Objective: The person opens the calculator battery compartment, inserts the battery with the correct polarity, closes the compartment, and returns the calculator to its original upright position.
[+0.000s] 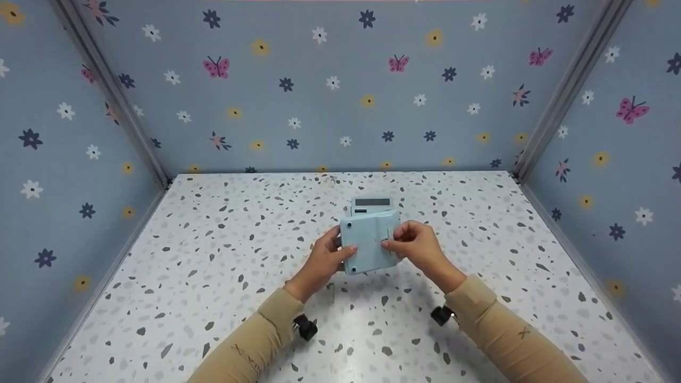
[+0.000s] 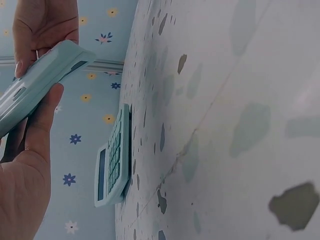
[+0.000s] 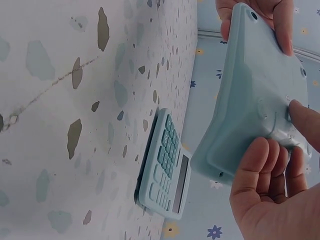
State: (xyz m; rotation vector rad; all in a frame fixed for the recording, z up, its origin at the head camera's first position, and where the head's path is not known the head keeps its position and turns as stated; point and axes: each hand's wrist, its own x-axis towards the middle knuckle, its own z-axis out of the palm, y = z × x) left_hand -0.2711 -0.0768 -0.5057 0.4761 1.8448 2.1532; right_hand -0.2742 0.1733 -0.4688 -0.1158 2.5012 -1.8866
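Observation:
A light-blue calculator [image 1: 367,247] is held above the table with its back, which has dark round feet, facing up. My left hand [image 1: 322,258] grips its left edge, thumb on the back and fingers underneath. At the raised end of the back, my right hand [image 1: 420,246] has its fingers curled, with thumb and fingertips against the casing. They seem to pinch a thin, pin-like piece [image 2: 37,54], mostly hidden by the fingers. Behind the held one, a second light-blue calculator [image 3: 165,165] lies on the table, its keys and dark display facing up.
The white speckled table [image 1: 239,239] meets blue patterned panels [image 1: 340,106] at the back and both sides. Metal posts [image 1: 114,90] stand in the rear corners. A black camera mount hangs at each wrist, such as the left mount [image 1: 306,327].

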